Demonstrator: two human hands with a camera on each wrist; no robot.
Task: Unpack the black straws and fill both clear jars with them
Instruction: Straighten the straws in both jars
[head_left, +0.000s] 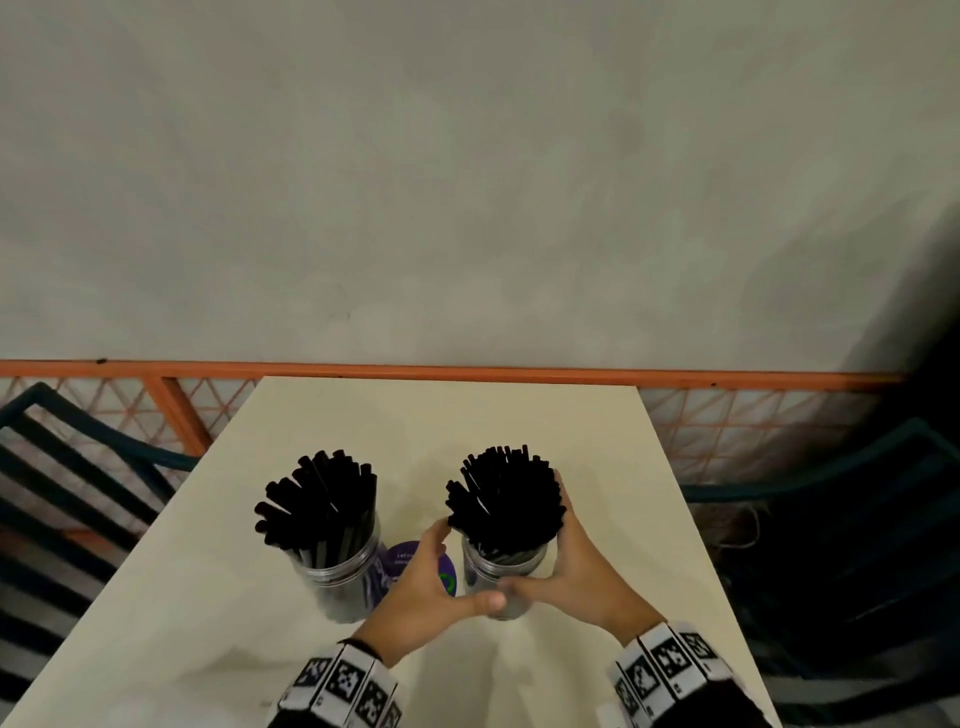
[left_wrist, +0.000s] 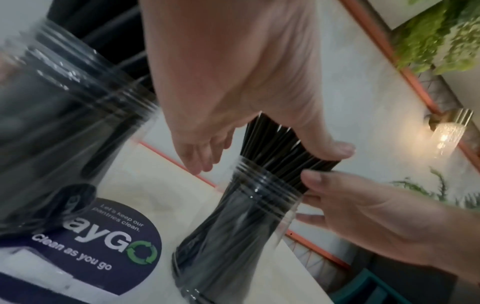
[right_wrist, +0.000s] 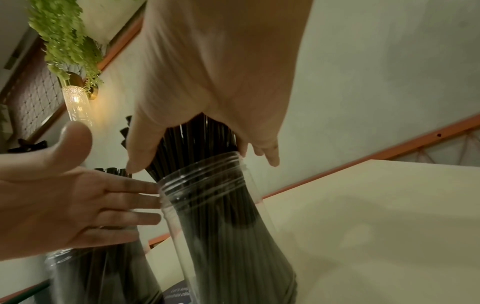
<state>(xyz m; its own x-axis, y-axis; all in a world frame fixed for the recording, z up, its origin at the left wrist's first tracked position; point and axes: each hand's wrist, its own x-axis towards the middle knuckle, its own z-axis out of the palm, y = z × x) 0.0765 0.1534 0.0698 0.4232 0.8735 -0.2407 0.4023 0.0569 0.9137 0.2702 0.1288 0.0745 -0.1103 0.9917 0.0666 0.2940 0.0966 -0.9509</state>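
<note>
— What's in front of you, biggest thing first?

— A smooth cream table (head_left: 519, 415) with a plain grey wall (head_left: 467, 182) behind it and an orange rail with wire mesh (head_left: 727, 375) along the back edge. On the table stand two clear ribbed-neck jars, both packed with black straws that fan out above the rims. The left jar (head_left: 340, 582) stands alone; the right jar (head_left: 501, 566) is between my hands.

— Any writing?

— A round purple sticker (left_wrist: 103, 242) lies flat between the jars. I read "Let's keep our pantries clean.", "ayGO" with a green recycling sign, and "Clean as you go".

— And your grip?

— My left hand (head_left: 426, 587) and right hand (head_left: 576, 566) cup the right jar's straws (head_left: 506, 499), fingers spread and fairly straight, thumbs meeting in front of the jar.
</note>
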